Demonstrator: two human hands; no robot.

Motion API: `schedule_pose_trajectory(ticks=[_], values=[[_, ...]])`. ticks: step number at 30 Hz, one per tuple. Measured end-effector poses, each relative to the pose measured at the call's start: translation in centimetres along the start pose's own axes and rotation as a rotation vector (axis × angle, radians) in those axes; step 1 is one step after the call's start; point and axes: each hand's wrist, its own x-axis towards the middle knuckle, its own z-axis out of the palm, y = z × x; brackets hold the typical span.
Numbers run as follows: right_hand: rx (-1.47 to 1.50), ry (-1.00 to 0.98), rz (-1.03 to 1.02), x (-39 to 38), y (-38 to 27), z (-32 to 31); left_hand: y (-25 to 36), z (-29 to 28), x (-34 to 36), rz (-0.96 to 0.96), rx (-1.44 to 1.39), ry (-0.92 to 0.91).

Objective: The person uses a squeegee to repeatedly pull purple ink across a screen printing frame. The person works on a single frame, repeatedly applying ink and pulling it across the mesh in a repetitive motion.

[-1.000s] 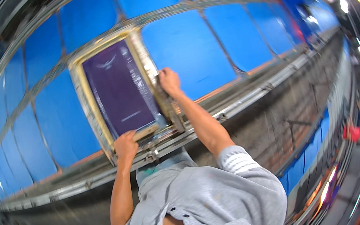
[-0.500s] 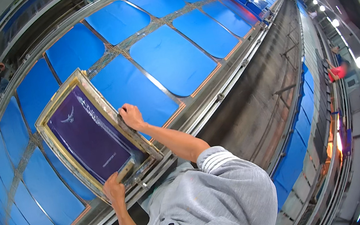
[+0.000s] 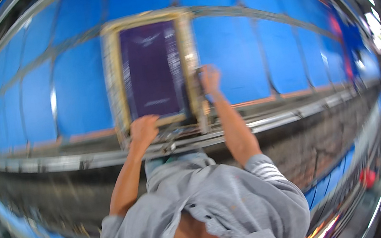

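Observation:
A screen-printing frame [image 3: 188, 37] with a pale, worn border lies over the blue-panelled table, its mesh [image 3: 152, 76] dark purple with a small light emblem near the far end. My right hand [image 3: 210, 78] is closed around a dark handle on the frame's right side. At the near left corner, my left hand [image 3: 145, 130] is closed at the end of a pale squeegee bar [image 3: 171, 119] that lies across the near end of the mesh. Motion blur softens both hands, and the left fingertips are partly hidden.
Blue panels [image 3: 231, 60] run in rows along the long table on both sides of the frame. A metal rail [image 3: 85, 160] borders its near edge, close to my body. Blue machinery [image 3: 357, 49] stands far right, and a person in red [image 3: 367, 177] is at the lower right.
My view has swung round, so the frame now stands upright near the middle of the picture. Both hands keep their places at its right side and near end.

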Motion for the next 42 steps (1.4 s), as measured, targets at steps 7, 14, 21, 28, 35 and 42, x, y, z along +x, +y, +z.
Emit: schedule_pose_trajectory(ticks=[7, 14, 21, 28, 35, 42], values=[[0.425, -0.062, 0.436, 1.0, -1.0, 0.6, 0.0, 1.6, -4.4, 0.006, -0.006, 0.161], [0.279, -0.054, 0.415, 1.5, -2.9, -1.9, -0.4, 3.6, -3.1, 0.051, 0.078, 0.187], [0.098, 0.120, 0.053, 5.7, -7.2, -2.0, -6.1, -1.9, 16.2, 0.133, 0.158, 0.414], [0.119, -0.440, -0.515, 25.8, -17.2, -1.6, -7.1, -14.1, 34.8, 0.032, 0.210, 0.028], [-0.202, -0.689, -0.374, 27.5, -17.6, 4.1, -8.5, -13.2, 36.4, 0.072, 0.249, 0.066], [-0.001, -0.637, -0.467, 8.2, -17.2, -1.9, -4.6, -6.3, 17.4, 0.061, 0.109, 0.039]])
